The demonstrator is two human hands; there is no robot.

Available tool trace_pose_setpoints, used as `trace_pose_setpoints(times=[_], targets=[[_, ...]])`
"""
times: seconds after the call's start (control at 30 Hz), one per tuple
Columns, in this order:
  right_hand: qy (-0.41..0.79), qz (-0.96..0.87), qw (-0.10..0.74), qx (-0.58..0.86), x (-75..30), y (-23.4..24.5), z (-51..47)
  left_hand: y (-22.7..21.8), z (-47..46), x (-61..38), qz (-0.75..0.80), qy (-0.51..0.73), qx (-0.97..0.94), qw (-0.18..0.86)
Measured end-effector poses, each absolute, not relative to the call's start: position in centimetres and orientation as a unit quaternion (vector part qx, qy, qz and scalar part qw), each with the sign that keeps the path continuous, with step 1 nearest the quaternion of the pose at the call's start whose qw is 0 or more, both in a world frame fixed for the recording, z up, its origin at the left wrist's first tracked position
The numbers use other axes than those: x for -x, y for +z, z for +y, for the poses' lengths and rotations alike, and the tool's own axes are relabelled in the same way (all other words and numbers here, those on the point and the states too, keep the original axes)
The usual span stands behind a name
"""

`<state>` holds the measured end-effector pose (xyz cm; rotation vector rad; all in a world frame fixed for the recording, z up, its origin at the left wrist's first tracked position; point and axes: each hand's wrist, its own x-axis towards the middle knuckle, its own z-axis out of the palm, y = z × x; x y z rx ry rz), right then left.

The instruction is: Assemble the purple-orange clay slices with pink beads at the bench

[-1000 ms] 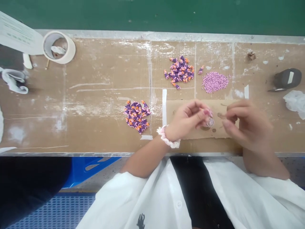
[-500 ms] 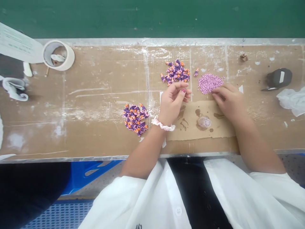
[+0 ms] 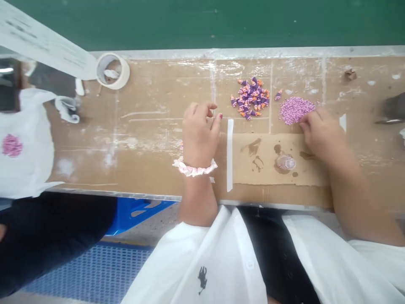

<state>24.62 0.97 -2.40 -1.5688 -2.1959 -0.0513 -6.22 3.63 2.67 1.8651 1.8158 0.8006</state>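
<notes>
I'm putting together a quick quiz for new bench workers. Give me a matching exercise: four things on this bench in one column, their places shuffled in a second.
Things
1. tape roll
2. pink bead pile
3. small clear cup
4. frilly scrunchie

Places
A. on the stained cardboard sheet
B. around the wrist of the left hand
C. at the far left of the bench, beside a paper sheet
D. at the fingertips of the right hand

Pairs: 1-C, 2-D, 3-A, 4-B
</notes>
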Motion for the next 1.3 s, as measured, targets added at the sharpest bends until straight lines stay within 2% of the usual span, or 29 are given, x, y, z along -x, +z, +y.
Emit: trace_pose_setpoints(times=[0.1,0.23,0.4,0.57,0.67,0.77,0.87,0.97,1.03,1.13,1.3], targets=[[-0.010,-0.793,0.246,0.557,-24.9,-2.6,1.0,3.2,3.7,7.9,0.713,0.198,-0.645,0.192],[0.028,-0.771,0.286,0.569,-24.8,-1.7,0.3,3.6,3.3,9.1,0.742,0.060,-0.623,0.240],[0.061,-0.764,0.310,0.562,-24.1,-0.8,-0.2,4.2,3.1,9.0,0.760,-0.038,-0.588,0.275],[0.094,-0.753,0.320,0.567,-23.2,-0.4,-0.4,4.2,3.3,8.0,0.769,-0.101,-0.577,0.255],[0.112,-0.738,0.340,0.572,-22.9,-0.1,-0.7,3.7,3.3,7.6,0.770,-0.045,-0.596,0.222],[0.164,-0.709,0.384,0.568,-22.6,0.2,-1.1,3.3,3.3,6.8,0.725,0.100,-0.635,0.249],[0.314,-0.653,0.441,0.530,-21.9,1.0,-1.5,3.3,2.7,5.1,0.577,0.244,-0.662,0.412],[0.466,-0.578,0.468,0.479,-20.8,2.1,-2.0,3.4,1.7,2.9,0.422,0.304,-0.610,0.599],[0.522,-0.544,0.469,0.459,-20.1,2.7,-2.3,3.1,0.9,1.6,0.369,0.327,-0.539,0.683],[0.535,-0.547,0.479,0.431,-19.5,2.8,-2.8,2.4,-0.1,0.0,0.337,0.368,-0.442,0.745],[0.427,-0.646,0.476,0.417,-19.3,2.2,-3.6,2.0,-1.2,-1.3,0.279,0.324,-0.371,0.824]])
